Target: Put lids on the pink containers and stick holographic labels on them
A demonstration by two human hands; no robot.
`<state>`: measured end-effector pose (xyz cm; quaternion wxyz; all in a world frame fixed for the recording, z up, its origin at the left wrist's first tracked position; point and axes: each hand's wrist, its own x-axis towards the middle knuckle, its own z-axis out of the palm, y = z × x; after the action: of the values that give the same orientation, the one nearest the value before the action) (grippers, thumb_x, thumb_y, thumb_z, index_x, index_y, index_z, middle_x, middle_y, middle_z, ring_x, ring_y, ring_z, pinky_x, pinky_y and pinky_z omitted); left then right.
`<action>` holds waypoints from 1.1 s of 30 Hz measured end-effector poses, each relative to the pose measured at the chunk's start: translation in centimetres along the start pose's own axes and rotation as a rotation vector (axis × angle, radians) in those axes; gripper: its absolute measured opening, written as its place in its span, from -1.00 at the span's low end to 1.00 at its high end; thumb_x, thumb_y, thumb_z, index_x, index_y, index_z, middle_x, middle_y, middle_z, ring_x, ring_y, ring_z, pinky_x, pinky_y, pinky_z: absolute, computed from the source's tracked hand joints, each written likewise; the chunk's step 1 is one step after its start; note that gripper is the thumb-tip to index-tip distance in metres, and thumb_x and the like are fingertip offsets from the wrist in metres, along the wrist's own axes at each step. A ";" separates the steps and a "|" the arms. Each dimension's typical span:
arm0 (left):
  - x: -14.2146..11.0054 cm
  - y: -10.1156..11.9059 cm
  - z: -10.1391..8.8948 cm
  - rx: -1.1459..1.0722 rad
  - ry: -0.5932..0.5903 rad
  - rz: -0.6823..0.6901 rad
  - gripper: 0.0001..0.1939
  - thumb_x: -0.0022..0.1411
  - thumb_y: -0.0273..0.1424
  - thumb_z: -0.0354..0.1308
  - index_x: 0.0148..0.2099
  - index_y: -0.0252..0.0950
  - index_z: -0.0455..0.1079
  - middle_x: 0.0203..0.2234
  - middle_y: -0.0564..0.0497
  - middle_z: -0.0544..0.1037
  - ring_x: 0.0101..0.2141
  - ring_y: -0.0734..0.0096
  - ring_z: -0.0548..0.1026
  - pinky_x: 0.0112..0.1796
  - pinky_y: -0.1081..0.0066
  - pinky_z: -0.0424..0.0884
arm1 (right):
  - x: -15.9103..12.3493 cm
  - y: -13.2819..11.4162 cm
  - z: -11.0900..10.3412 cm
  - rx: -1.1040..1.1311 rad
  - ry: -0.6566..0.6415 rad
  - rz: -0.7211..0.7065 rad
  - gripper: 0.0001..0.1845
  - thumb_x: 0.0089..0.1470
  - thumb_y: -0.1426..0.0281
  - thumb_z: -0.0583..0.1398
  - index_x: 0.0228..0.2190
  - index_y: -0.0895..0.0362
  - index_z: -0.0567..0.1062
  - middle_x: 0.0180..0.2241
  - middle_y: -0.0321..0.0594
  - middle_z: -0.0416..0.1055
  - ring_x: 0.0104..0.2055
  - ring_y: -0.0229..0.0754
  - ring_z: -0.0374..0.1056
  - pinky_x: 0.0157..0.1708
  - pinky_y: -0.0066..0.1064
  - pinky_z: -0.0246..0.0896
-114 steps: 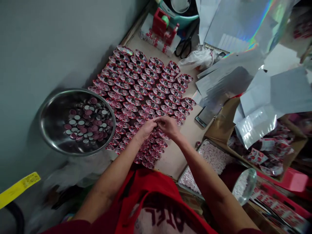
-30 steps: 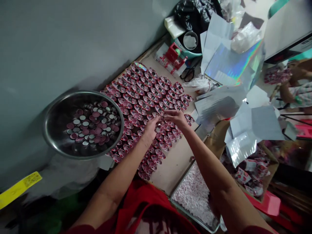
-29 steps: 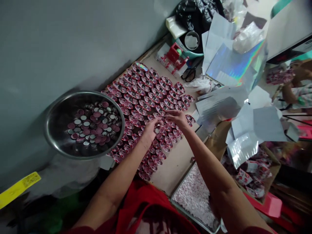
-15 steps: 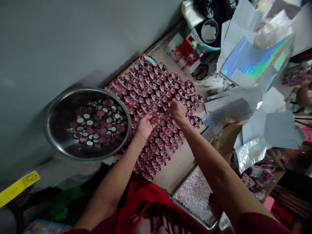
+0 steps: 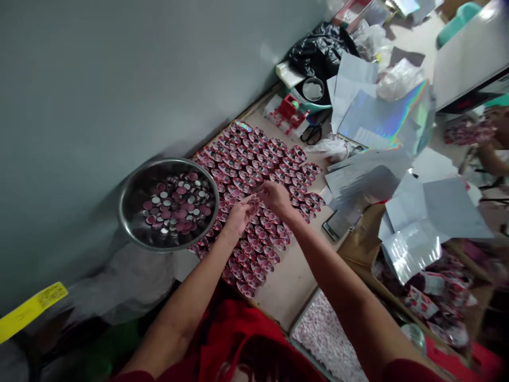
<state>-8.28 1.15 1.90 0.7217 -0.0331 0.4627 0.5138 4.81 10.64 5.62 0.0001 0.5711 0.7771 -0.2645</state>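
Pink discs (image 5: 253,205) are held in the cupped left hand (image 5: 239,215). The right hand (image 5: 275,198), fingers bunched, is just beside it, contents unclear. Both are over red-patterned oval pieces (image 5: 261,234), right of the steel bowl (image 5: 130,204).

Red tape dispenser (image 5: 289,107) near black scissors (image 5: 315,135).

No text can be read. The yellow strip (image 5: 19,319) carries a small dark code-like patch (image 5: 51,295); printing on the red-and-white packets (image 5: 421,302) is illegible.
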 end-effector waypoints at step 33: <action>1.7 1.1 -0.6 -0.352 0.264 0.211 -0.73 0.25 -0.64 0.19 -0.06 -0.26 0.52 -0.15 -0.01 0.69 -0.06 0.44 0.63 0.13 0.38 0.43 | 8.3 -4.3 1.9 -0.238 -0.068 0.037 -0.87 0.20 0.32 0.32 -0.20 0.06 0.60 -0.16 -0.17 0.61 -0.12 -0.09 0.49 -0.19 -0.39 0.22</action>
<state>-9.44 2.53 0.84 0.5805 -0.1769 0.4571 0.6502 -2.48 16.27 3.24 0.0994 0.5721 0.7918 -0.1896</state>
